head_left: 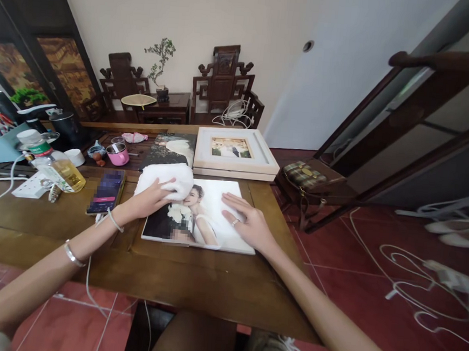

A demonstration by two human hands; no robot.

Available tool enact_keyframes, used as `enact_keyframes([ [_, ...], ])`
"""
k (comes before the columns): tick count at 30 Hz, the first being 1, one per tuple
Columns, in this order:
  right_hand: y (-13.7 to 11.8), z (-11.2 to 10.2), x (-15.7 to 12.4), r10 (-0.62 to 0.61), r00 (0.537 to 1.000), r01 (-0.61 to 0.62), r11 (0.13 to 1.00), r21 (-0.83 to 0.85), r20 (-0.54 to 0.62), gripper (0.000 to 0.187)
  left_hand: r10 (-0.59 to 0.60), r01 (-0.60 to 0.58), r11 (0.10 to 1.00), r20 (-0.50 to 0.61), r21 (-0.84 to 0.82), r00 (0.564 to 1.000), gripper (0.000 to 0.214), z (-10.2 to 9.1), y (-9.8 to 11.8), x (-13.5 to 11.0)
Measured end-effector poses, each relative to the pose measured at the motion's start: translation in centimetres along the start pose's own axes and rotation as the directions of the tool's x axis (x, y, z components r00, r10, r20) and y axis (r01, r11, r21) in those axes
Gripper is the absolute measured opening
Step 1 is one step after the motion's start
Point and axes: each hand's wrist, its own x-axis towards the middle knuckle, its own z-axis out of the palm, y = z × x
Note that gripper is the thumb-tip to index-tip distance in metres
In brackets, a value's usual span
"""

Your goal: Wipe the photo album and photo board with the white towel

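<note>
A photo panel (209, 230) with a wedding picture lies flat on the wooden table in front of me. My left hand (156, 195) presses a folded white cloth (165, 174) against the panel's upper left part, its fingers curled over the cloth. The cloth hides that corner of the picture. On the panel's right side rests my right hand (250, 224), fingers stretched out and touching the surface, with a ring on one finger. Just beyond the cloth lies a second, darker photo panel (174, 148), partly covered by it.
Behind the panel sits a pale framed photo box (235, 167). To the left are a phone (106, 191), a pink cup (117, 154), a bottle of yellowish liquid (66, 170) and a white power strip (33, 184). A plaid bag (304, 175) rests on a chair at right.
</note>
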Motion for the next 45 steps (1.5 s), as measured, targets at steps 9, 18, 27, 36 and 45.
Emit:
enact_keyframes([
  [9,0.0,0.0,-0.1,0.023,1.000,-0.022,0.999,-0.036,0.018,0.034,0.070,-0.072,0.997,0.070,0.030,0.995,0.036,-1.0,7.1,-4.4],
  [18,0.1,0.0,-0.1,0.036,0.999,-0.035,0.998,-0.048,0.029,0.034,0.206,-0.202,0.978,0.175,-0.041,0.963,0.032,-2.5,9.6,-5.6],
  [27,0.3,-0.1,-0.2,0.019,0.999,-0.017,0.998,-0.065,0.035,0.036,0.048,-0.049,0.998,0.043,0.026,0.998,0.034,-0.5,0.4,1.7],
  [36,0.2,0.0,-0.1,0.017,0.999,-0.015,0.998,-0.062,0.029,0.036,0.086,-0.089,0.996,0.090,0.025,0.992,0.031,-1.5,7.5,-7.2],
  [45,0.2,0.1,-0.2,0.019,0.999,-0.017,0.998,-0.067,0.031,0.037,0.130,-0.136,0.990,0.160,0.030,0.979,0.031,-2.0,7.9,-7.1],
])
